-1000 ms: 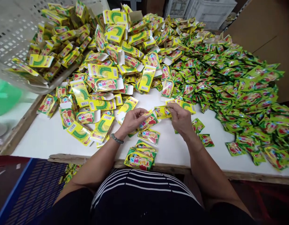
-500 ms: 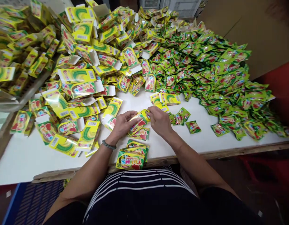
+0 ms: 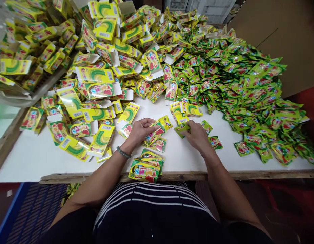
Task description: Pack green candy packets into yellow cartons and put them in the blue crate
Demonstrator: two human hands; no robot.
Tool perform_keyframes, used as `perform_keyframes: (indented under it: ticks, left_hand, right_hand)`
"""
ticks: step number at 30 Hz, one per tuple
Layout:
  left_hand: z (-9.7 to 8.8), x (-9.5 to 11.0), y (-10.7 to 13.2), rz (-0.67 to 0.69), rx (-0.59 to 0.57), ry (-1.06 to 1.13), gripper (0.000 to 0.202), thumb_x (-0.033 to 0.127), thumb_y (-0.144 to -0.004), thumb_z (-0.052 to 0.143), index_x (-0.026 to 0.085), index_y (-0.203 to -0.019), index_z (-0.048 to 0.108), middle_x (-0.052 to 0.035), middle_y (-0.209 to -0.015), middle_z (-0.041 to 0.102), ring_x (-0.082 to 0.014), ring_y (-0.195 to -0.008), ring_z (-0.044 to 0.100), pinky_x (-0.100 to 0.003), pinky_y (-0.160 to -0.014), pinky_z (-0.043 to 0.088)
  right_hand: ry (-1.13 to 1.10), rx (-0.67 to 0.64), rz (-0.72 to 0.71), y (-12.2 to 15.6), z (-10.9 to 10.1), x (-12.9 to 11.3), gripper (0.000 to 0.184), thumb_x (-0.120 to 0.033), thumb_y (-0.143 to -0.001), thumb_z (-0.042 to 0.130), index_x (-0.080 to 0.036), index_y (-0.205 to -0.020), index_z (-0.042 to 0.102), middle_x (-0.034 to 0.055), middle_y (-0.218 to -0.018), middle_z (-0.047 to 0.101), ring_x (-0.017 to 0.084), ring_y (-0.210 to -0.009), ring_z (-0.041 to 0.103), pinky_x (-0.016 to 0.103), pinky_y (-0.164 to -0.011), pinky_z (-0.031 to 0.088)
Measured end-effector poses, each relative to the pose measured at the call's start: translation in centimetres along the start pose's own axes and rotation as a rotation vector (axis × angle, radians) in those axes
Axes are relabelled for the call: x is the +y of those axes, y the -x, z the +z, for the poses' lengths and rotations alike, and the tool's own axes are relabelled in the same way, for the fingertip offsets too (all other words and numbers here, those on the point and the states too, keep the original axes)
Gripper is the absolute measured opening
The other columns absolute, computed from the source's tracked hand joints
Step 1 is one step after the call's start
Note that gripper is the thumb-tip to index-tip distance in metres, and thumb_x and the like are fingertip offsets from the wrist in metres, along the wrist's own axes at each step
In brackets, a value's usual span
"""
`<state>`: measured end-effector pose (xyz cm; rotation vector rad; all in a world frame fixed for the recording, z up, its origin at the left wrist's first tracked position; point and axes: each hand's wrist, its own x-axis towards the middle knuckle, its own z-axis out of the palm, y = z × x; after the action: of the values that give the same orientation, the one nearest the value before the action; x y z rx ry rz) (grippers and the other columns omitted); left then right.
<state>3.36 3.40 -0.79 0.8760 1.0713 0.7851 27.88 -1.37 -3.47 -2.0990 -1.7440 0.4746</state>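
Observation:
My left hand [image 3: 139,131] is closed round a small yellow carton [image 3: 157,130] with an open end flap, held just above the white table [image 3: 32,159]. My right hand [image 3: 196,134] sits a little to its right, fingers pinched on a green sachet [image 3: 181,129] lying on the table. Two more loose green sachets [image 3: 215,142] lie beside that hand. A short stack of filled yellow cartons [image 3: 144,168] rests at the table's near edge, below my left hand.
A large heap of flat and open yellow cartons [image 3: 96,74] covers the left and back of the table. A big pile of green sachets [image 3: 243,84] fills the right side. A pale crate [image 3: 32,95] holds cartons at far left. Brown cardboard [image 3: 294,40] stands at right.
My right hand has left the carton it was touching, moved right and closed on a green sachet. My left hand keeps its carton. The view has shifted slightly.

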Motion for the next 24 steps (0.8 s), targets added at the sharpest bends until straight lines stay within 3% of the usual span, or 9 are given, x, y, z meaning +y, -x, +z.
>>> perform_keyframes:
  ticks: [3, 6, 10, 14, 17, 20, 24]
  left_hand:
    - [-0.5, 0.1, 0.0, 0.031, 0.006, -0.090, 0.045, 0.037, -0.055, 0.088, 0.014, -0.086, 0.065, 0.0002, -0.064, 0.068, -0.0111, -0.053, 0.060, -0.022, -0.049, 0.045]
    - [-0.8, 0.5, 0.1, 0.064, 0.000, -0.199, 0.043, 0.038, -0.056, 0.087, 0.014, -0.085, 0.066, 0.0017, -0.061, 0.066, -0.0093, -0.049, 0.056, -0.021, -0.047, 0.041]
    - [-0.9, 1.0, 0.4, 0.062, -0.059, -0.230, 0.041, 0.037, -0.057, 0.086, 0.014, -0.085, 0.068, 0.0012, -0.062, 0.066, -0.0085, -0.050, 0.056, -0.020, -0.048, 0.041]
    - [-1.2, 0.5, 0.4, 0.036, -0.102, -0.190, 0.043, 0.038, -0.055, 0.087, 0.013, -0.084, 0.069, -0.0018, -0.064, 0.068, -0.0104, -0.053, 0.059, -0.021, -0.050, 0.043]
    - [-1.4, -0.2, 0.2, 0.053, -0.116, -0.188, 0.042, 0.039, -0.057, 0.086, 0.012, -0.084, 0.070, -0.0017, -0.064, 0.068, -0.0091, -0.053, 0.057, -0.020, -0.049, 0.041]
    - [-1.3, -0.6, 0.1, 0.074, -0.124, -0.215, 0.041, 0.038, -0.058, 0.086, 0.012, -0.086, 0.071, -0.0005, -0.062, 0.067, -0.0082, -0.052, 0.055, -0.020, -0.048, 0.039]
    - [-0.8, -0.5, 0.3, 0.039, -0.150, -0.240, 0.042, 0.036, -0.057, 0.086, 0.012, -0.090, 0.073, -0.0043, -0.072, 0.072, -0.0121, -0.060, 0.061, -0.023, -0.054, 0.045]
  right_hand:
    - [-0.390, 0.018, -0.062, -0.6, -0.4, -1.1, 0.018, -0.038, -0.080, 0.063, -0.022, -0.090, 0.061, 0.0017, -0.080, 0.062, 0.020, -0.073, 0.055, 0.034, -0.068, 0.047]
    - [-0.632, -0.069, -0.190, -1.7, -1.3, -2.7, 0.021, -0.040, -0.084, 0.058, -0.023, -0.095, 0.063, 0.0008, -0.084, 0.061, 0.017, -0.074, 0.056, 0.031, -0.066, 0.047]
    - [-0.535, -0.209, -0.406, -3.0, -1.4, -4.6, 0.018, -0.028, -0.085, 0.054, -0.021, -0.094, 0.067, 0.0049, -0.090, 0.064, 0.020, -0.084, 0.058, 0.035, -0.079, 0.047]
    - [-0.399, -0.251, -0.471, -3.4, -0.4, -5.6, 0.026, -0.012, -0.079, 0.048, -0.020, -0.091, 0.070, 0.0052, -0.086, 0.065, 0.020, -0.084, 0.058, 0.035, -0.081, 0.045]
    - [-0.386, -0.283, -0.458, -3.0, 0.3, -6.2, 0.025, -0.011, -0.076, 0.050, -0.020, -0.087, 0.070, 0.0036, -0.083, 0.065, 0.019, -0.080, 0.058, 0.032, -0.075, 0.045]
    - [-0.463, -0.291, -0.332, -2.5, 0.9, -6.8, 0.020, -0.017, -0.073, 0.060, -0.022, -0.091, 0.066, -0.0002, -0.078, 0.064, 0.015, -0.066, 0.054, 0.029, -0.064, 0.043]
    - [-0.730, -0.241, -0.171, -2.3, 1.4, -6.9, 0.040, -0.023, -0.067, 0.068, -0.023, -0.106, 0.058, -0.0010, -0.085, 0.062, 0.013, -0.066, 0.055, 0.028, -0.062, 0.046]
